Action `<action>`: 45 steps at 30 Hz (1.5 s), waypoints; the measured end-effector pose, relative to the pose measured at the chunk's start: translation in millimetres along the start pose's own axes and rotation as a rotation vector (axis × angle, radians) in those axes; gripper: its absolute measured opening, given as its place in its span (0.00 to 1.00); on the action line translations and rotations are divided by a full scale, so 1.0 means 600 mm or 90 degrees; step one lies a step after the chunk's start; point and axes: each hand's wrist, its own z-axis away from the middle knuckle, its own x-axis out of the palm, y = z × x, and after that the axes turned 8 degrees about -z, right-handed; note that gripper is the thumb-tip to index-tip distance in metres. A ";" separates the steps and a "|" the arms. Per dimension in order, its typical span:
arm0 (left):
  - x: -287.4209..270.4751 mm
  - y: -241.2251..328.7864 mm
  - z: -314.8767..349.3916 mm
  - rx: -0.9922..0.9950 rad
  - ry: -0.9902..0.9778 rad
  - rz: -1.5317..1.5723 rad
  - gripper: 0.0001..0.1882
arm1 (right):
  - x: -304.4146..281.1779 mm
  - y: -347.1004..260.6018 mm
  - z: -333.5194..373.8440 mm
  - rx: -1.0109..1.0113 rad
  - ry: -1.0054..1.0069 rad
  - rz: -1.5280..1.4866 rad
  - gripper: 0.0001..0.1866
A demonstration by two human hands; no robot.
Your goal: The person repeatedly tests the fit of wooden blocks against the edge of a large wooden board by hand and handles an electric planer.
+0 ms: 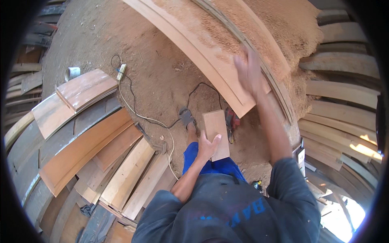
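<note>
My left hand (pixel 208 148) is closed around a short, flat wooden board (pixel 216 127), held in front of my blue shorts with the thumb across its face. My right arm reaches forward over a long wooden plank (pixel 210 69) strewn with sawdust. The right hand (pixel 249 75) is smeared by motion near the plank's right edge, beside a narrow strip of wood (pixel 239 34). Its fingers are too blurred to read. Partly hidden behind the short board, a red and black power tool (pixel 231 121) lies low by my feet.
Stacked boards (pixel 91 150) fill the left side; more planks (pixel 344 89) line the right. A white power strip (pixel 121 71) and cords cross the dirt floor towards my sandalled foot (pixel 187 116). A white cylindrical container (pixel 72 73) lies at the far left. Sawdust heaps surround the long plank.
</note>
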 end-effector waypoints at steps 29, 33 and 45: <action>0.006 0.212 -0.281 0.106 -0.098 0.352 0.13 | -0.280 0.222 0.667 0.738 0.627 -0.158 0.25; -0.009 0.191 -0.301 0.138 -0.143 0.255 0.16 | -0.103 0.356 0.847 0.533 0.062 0.126 0.16; 0.000 0.167 -0.294 0.309 -0.093 0.271 0.25 | 0.303 0.715 0.783 0.555 -0.226 0.165 0.23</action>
